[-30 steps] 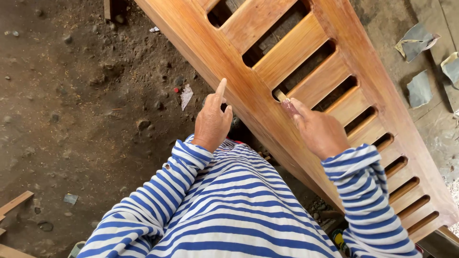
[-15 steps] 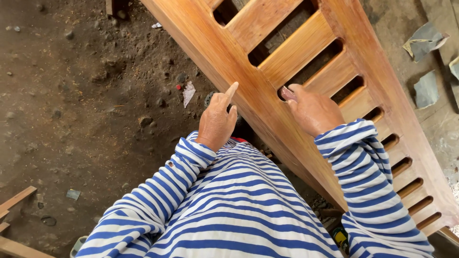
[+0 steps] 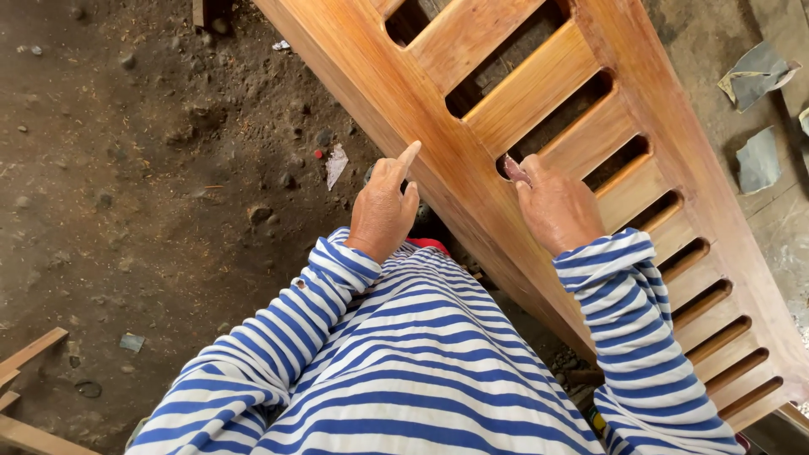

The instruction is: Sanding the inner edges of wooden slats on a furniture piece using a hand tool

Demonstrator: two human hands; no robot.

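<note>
A long slatted wooden panel (image 3: pixel 472 76) of orange-brown wood runs diagonally from the top centre to the lower right. My left hand (image 3: pixel 383 206) rests against its near rail with the forefinger pointing up and the other fingers curled. My right hand (image 3: pixel 552 206) presses a small reddish-brown piece of sandpaper (image 3: pixel 514 167) into the end of a slot between two slats. Both arms wear blue and white striped sleeves.
Bare dirt ground (image 3: pixel 126 168) with stones and a scrap of white paper (image 3: pixel 334 164) lies to the left. Torn grey sandpaper sheets (image 3: pixel 754 72) lie at the upper right. Wood offcuts (image 3: pixel 25 354) sit at the lower left edge.
My right hand has shifted slightly along the slot end with the sandpaper, and its elbow has come in closer. My left hand has stayed on the rail.
</note>
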